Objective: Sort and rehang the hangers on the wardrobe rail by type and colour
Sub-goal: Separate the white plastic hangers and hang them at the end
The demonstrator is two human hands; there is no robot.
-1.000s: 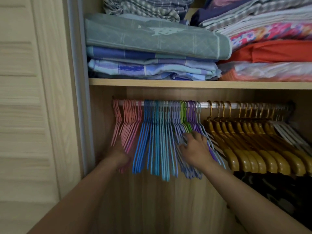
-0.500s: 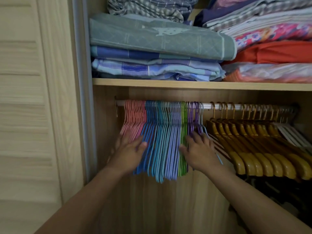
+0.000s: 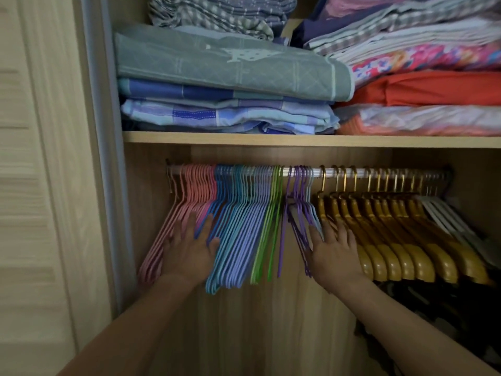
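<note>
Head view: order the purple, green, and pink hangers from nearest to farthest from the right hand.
From the right hand:
1. purple hangers, touching its fingertips on its left.
2. green hangers, further left, past a gap.
3. pink hangers, at the rail's far left, by the left hand.

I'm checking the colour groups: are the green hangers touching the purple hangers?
Apart. The head view shows bare rail and back panel between the green hangers and purple hangers.
</note>
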